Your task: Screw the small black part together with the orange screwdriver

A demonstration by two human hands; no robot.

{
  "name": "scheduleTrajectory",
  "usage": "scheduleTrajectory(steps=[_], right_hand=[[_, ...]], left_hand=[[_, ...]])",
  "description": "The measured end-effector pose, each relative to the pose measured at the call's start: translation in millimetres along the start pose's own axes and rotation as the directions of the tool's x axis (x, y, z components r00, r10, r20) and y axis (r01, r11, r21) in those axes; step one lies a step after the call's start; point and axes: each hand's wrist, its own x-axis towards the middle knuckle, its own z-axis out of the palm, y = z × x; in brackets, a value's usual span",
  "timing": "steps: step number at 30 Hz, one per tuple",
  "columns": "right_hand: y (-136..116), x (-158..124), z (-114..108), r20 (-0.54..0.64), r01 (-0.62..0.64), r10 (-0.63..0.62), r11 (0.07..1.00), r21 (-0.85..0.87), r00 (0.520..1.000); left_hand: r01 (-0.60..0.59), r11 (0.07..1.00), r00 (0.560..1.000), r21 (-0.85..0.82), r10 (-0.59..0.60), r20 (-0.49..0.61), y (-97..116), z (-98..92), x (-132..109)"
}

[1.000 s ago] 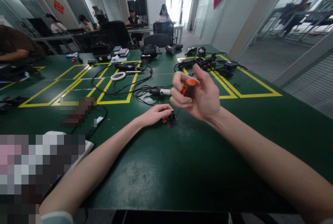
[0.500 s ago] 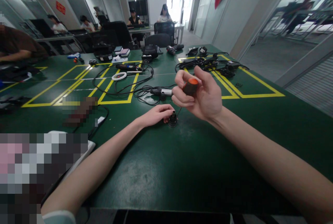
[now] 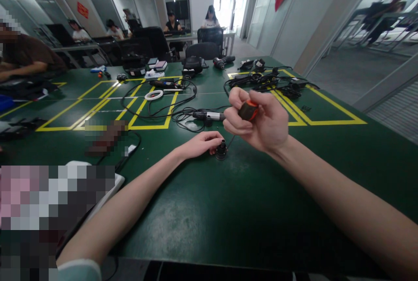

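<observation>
My right hand point(image 3: 264, 120) is closed round the black and orange handle of a screwdriver point(image 3: 248, 110). The screwdriver's thin shaft slants down and left to a small dark round metal part point(image 3: 221, 150), which stands on the green table. Its tip meets the side of that part, though the exact contact point is too small to make out. My left hand point(image 3: 205, 145) grips the same part from the left, thumb near its top and fingers behind it, partly hidden.
Behind my hands lies a silver and black corded tool point(image 3: 209, 116) with coiled cable. Farther back are a white ring point(image 3: 153, 95), black cables point(image 3: 257, 80) and a power drill point(image 3: 223, 61). A white-edged object point(image 3: 119, 181), largely pixelated, is at the left. A co-worker point(image 3: 31, 52) sits far left.
The view has shifted slightly, so everything sits a little farther right. My right hand has turned the screwdriver handle somewhat; my left hand keeps its hold on the metal part.
</observation>
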Motion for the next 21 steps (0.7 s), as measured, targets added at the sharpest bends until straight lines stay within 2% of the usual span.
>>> scheduleTrajectory(steps=[4, 11, 17, 21], right_hand=[[-1.0, 1.5, 5.2, -0.013, 0.037, -0.038, 0.999, -0.035, 0.999], [0.9, 1.8, 4.6, -0.011, -0.034, 0.034, 0.999, 0.042, 0.999], [-1.3, -0.9, 5.3, -0.004, 0.036, -0.036, 0.999, -0.007, 0.999], [-3.7, 0.7, 4.9, 0.006, 0.027, -0.027, 1.000, -0.007, 1.000]], left_hand=[[0.004, 1.000, 1.000, -0.004, -0.003, 0.004, -0.3, 0.1, 0.7], [0.005, 1.000, 1.000, 0.006, -0.005, 0.000, 1.3, 1.0, 1.6], [0.005, 1.000, 1.000, 0.011, -0.005, 0.006, 3.7, 1.3, 0.7], [0.003, 1.000, 1.000, 0.004, -0.003, 0.013, 3.5, 1.0, 0.4]])
